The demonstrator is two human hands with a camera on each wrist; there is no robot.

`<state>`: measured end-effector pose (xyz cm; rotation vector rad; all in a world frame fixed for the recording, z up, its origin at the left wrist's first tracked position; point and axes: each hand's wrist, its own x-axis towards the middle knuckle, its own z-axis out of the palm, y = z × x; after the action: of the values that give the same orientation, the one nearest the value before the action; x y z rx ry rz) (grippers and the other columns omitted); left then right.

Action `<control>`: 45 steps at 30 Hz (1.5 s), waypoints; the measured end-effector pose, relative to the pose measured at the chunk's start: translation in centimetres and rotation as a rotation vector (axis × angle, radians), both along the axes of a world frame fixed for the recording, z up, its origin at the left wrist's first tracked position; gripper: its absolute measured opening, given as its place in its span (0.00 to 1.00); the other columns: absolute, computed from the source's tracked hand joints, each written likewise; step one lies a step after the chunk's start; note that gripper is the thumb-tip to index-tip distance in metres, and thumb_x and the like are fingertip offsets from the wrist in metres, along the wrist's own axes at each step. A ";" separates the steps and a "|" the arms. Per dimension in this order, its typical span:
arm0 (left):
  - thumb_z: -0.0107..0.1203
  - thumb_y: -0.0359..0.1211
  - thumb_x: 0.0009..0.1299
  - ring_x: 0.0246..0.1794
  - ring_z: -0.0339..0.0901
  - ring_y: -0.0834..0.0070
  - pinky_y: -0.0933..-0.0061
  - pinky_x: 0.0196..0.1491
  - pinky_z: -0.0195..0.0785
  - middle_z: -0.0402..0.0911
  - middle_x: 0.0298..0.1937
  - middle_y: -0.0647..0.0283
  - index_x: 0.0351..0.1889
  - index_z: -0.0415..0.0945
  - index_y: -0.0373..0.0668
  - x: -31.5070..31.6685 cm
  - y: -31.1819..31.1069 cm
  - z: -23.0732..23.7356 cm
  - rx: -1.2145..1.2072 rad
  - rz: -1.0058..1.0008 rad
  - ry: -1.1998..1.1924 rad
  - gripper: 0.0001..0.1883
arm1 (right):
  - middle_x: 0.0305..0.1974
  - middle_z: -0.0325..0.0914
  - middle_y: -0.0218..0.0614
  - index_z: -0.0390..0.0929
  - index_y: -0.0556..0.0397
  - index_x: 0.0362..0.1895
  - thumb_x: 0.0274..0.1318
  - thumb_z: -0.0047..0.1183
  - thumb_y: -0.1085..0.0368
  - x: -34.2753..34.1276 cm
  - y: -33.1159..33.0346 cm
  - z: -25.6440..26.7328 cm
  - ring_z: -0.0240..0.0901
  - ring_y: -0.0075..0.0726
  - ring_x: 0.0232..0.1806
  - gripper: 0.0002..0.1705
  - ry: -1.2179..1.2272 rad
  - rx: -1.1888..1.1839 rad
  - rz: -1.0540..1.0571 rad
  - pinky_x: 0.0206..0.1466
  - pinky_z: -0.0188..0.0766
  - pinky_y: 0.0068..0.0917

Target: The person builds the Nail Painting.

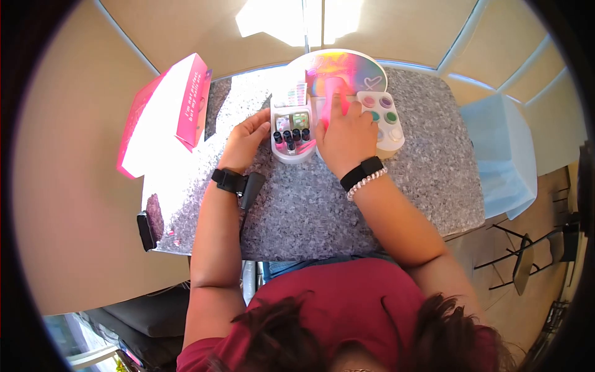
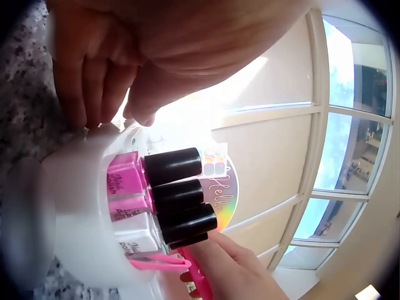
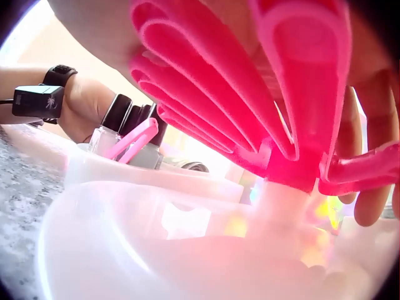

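A white nail-polish set (image 1: 294, 156) stands on the speckled table, with several black-capped polish bottles (image 2: 178, 165) and pink tweezers (image 3: 134, 139) at its front left. At the set's left edge, my left hand (image 1: 245, 139) touches the side with its fingertips, the fingers fairly straight. A bright pink plastic piece with finger-like loops (image 3: 306, 94) stands on a pale post in the middle of the set. Over it lies my right hand (image 1: 350, 133), index finger stretched along the top; other fingers reach down past its far side in the right wrist view.
A tray of round colour pots (image 1: 390, 116) is at the set's right, before a rainbow back panel (image 1: 372, 68). An open pink-and-white box (image 1: 192, 105) stands at the table's left. Light blue cloth (image 1: 502, 155) hangs beyond the right edge; folding chairs (image 1: 527, 260) stand farther off.
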<state>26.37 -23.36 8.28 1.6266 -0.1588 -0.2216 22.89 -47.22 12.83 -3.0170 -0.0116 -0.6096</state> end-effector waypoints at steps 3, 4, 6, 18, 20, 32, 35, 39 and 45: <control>0.49 0.30 0.85 0.65 0.79 0.77 0.71 0.69 0.70 0.82 0.68 0.62 0.78 0.69 0.36 -0.4 -0.6 0.3 -0.028 0.009 -0.032 0.24 | 0.54 0.78 0.55 0.71 0.52 0.75 0.65 0.58 0.42 0.1 -1.0 0.3 0.76 0.62 0.54 0.41 0.020 0.072 0.058 0.55 0.75 0.55; 0.48 0.31 0.86 0.65 0.79 0.78 0.72 0.69 0.70 0.82 0.68 0.62 0.78 0.69 0.36 -0.5 -0.7 0.5 -0.020 0.011 -0.027 0.24 | 0.54 0.79 0.54 0.73 0.51 0.73 0.66 0.58 0.43 -0.1 -1.9 1.1 0.75 0.60 0.56 0.39 -0.039 0.110 0.135 0.60 0.72 0.54; 0.47 0.32 0.86 0.66 0.78 0.77 0.72 0.70 0.69 0.81 0.68 0.62 0.78 0.69 0.36 -0.4 -0.7 0.8 -0.044 0.002 -0.002 0.24 | 0.56 0.81 0.50 0.77 0.54 0.68 0.69 0.58 0.46 0.8 -5.4 1.0 0.73 0.54 0.60 0.33 -0.328 0.124 0.331 0.71 0.63 0.52; 0.43 0.43 0.89 0.77 0.72 0.63 0.61 0.77 0.66 0.75 0.76 0.53 0.77 0.68 0.34 -1.7 -0.8 0.3 -0.231 0.091 0.116 0.27 | 0.77 0.67 0.52 0.61 0.70 0.79 0.80 0.31 0.30 2.3 -19.4 -3.6 0.63 0.46 0.79 0.52 0.432 2.049 0.281 0.84 0.52 0.41; 0.43 0.44 0.89 0.77 0.71 0.63 0.60 0.77 0.65 0.75 0.76 0.53 0.77 0.68 0.35 -1.9 -0.8 0.4 -0.215 0.079 0.104 0.27 | 0.77 0.67 0.53 0.61 0.71 0.78 0.79 0.32 0.30 2.2 -18.6 -3.7 0.62 0.48 0.80 0.52 0.458 2.011 0.387 0.84 0.51 0.42; 0.51 0.45 0.85 0.14 0.47 0.87 0.77 0.18 0.39 0.57 0.19 0.79 0.30 0.69 0.51 -0.1 4.4 -1.2 -0.389 0.597 0.096 0.18 | 0.23 0.64 0.21 0.68 0.38 0.25 0.76 0.51 0.50 2.9 -25.6 -7.1 0.58 0.24 0.20 0.21 -0.234 2.240 0.088 0.22 0.57 0.27; 0.52 0.46 0.84 0.14 0.46 0.87 0.77 0.18 0.38 0.54 0.18 0.79 0.28 0.69 0.52 -0.6 3.7 -0.7 -0.338 0.632 0.061 0.20 | 0.19 0.51 0.21 0.56 0.37 0.21 0.75 0.51 0.50 2.9 -24.8 -6.2 0.45 0.23 0.16 0.27 -0.307 2.237 -0.081 0.17 0.42 0.28; 0.54 0.47 0.83 0.13 0.47 0.87 0.76 0.17 0.38 0.54 0.17 0.80 0.25 0.67 0.53 -1.0 3.2 -0.2 -0.345 0.683 0.042 0.22 | 0.17 0.48 0.19 0.54 0.37 0.21 0.74 0.52 0.50 2.6 -24.3 -5.4 0.41 0.23 0.15 0.28 -0.330 2.205 -0.094 0.18 0.39 0.28; 0.56 0.47 0.82 0.13 0.49 0.87 0.77 0.17 0.40 0.56 0.17 0.79 0.23 0.65 0.54 -1.0 3.5 -0.6 -0.320 0.743 -0.006 0.23 | 0.17 0.49 0.19 0.54 0.37 0.21 0.73 0.53 0.50 2.4 -24.2 -4.7 0.41 0.22 0.15 0.28 -0.359 2.177 -0.122 0.18 0.38 0.28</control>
<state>25.40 -19.82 7.66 1.2701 0.3887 0.3629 25.27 -71.42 8.09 -0.8029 0.4531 -0.4943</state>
